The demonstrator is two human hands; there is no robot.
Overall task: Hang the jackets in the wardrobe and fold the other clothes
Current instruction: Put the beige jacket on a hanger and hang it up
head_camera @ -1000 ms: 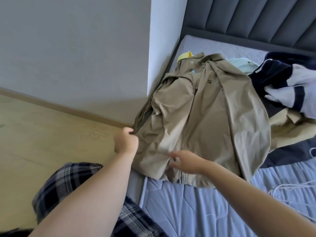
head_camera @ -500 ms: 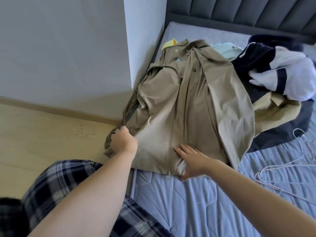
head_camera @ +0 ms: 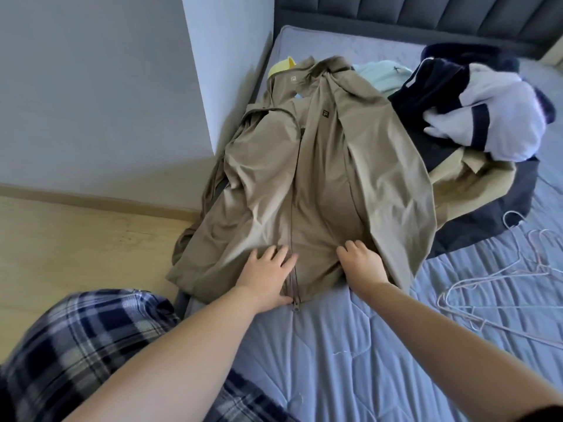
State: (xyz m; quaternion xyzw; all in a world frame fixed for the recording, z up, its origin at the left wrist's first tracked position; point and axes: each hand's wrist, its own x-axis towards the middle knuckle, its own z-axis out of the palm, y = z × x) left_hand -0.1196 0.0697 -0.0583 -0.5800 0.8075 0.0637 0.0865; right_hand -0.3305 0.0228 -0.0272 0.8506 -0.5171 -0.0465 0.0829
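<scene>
Jacket (head_camera: 320, 184) overhanging bed (head_camera: 350, 345) edge, both hands' fingers flat on hem

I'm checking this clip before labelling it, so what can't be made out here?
All head view:
- Yellow garment: mostly buried under the tan jacket.
- Jacket's left sleeve: hangs off the bed edge.
- Hangers: thin, tangled, count unclear.
- Wardrobe: out of frame.

Both hands flat on the khaki jacket

The khaki jacket (head_camera: 307, 190) lies spread on the bed (head_camera: 350, 354), its left side hanging over the edge. The left hand (head_camera: 268, 274) presses beside the zip; the right hand (head_camera: 361, 263) rests at the hem. Wire hangers (head_camera: 499, 278) lie right of it, piled clothes (head_camera: 475, 117) behind.
</scene>
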